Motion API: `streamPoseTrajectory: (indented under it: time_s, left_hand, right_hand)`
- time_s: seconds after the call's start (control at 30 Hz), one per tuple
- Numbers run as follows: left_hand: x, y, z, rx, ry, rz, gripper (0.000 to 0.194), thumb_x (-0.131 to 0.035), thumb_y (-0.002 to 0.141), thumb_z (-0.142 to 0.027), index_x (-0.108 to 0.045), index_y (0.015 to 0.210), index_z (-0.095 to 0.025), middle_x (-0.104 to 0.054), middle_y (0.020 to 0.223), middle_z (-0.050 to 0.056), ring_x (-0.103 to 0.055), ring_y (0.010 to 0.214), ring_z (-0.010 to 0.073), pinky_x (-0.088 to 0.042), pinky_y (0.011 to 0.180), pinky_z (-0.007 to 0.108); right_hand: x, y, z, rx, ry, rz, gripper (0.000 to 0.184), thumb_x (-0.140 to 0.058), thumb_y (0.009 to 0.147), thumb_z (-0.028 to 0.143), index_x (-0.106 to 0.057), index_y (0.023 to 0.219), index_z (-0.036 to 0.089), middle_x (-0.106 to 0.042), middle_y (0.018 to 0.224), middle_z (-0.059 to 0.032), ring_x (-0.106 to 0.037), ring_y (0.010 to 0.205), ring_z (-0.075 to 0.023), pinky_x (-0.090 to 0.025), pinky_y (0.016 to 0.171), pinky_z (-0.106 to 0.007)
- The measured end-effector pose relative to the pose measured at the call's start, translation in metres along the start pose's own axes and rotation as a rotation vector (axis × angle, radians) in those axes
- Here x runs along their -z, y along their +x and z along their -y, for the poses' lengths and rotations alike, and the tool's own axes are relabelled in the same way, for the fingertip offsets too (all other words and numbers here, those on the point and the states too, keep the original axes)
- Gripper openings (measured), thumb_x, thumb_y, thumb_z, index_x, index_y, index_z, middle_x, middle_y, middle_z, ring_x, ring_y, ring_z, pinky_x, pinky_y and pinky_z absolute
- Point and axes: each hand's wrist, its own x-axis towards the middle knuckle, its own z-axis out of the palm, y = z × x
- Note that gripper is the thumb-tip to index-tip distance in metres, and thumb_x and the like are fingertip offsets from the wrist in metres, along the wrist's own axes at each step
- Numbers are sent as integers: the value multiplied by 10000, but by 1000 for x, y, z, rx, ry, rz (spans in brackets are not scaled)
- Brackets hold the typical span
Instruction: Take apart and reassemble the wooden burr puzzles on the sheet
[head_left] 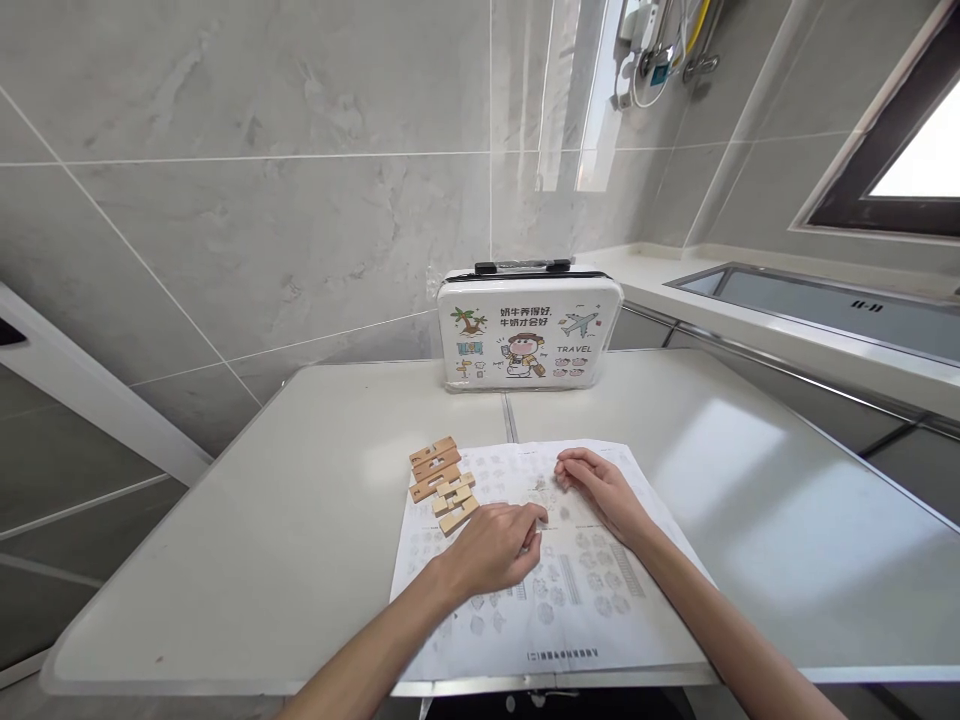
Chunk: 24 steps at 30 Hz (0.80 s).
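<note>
A printed paper sheet (540, 625) lies on the table under both hands, with small drawings and rows of print on it. My left hand (499, 545) rests on its middle, loosely bent, the index finger and thumb apart and nothing visible between them. My right hand (596, 485) lies on its side on the right part, fingers curled together, no object showing in them. Flat wooden puzzle pieces with cut notches are grouped just beyond my left hand: darker brown pieces (435, 485) and paler pieces (459, 514), some overlapping, on the sheet's upper left.
A white carry case (529, 335) with cartoon prints and a black handle stands at the table's back, in clear plastic. The white folding table (262, 560) has a seam down its middle. A counter with a sink (832, 305) runs along the right; a tiled wall rises behind.
</note>
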Motion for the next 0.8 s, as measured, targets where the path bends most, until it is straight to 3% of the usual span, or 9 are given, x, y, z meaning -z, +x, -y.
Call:
streamPoseTrajectory:
  time_s: [0.13,0.33,0.8]
  left_hand:
    - [-1,0,1,-11,5,-1,198,-515,933,-138,-550,1119,-196,-660,740,-16,-626,607,166,-503,654,297]
    - [-1,-1,1,-11,8,7,202,-511,934,-138,-564,1120,-197,-676,749,-5,-641,618,168,-506,661,298]
    - [2,0,0,-73,-12,-20,179,-508,955,-136,-602,1099,-186,-695,766,-5,-635,624,158,-496,652,289]
  right_hand:
    - [9,3,-2,28,-36,-28,347,-766,872,542,-714,1006,226,-721,925,-58,-618,811,-189,-513,815,-345]
    - [21,4,-7,100,-338,-169,346,-650,915,541,-673,1014,210,-727,880,-66,-619,718,-192,-523,722,-351]
    - [16,0,-10,130,-552,-145,205,-554,934,387,-677,1007,240,-753,858,-32,-639,729,-201,-518,761,-355]
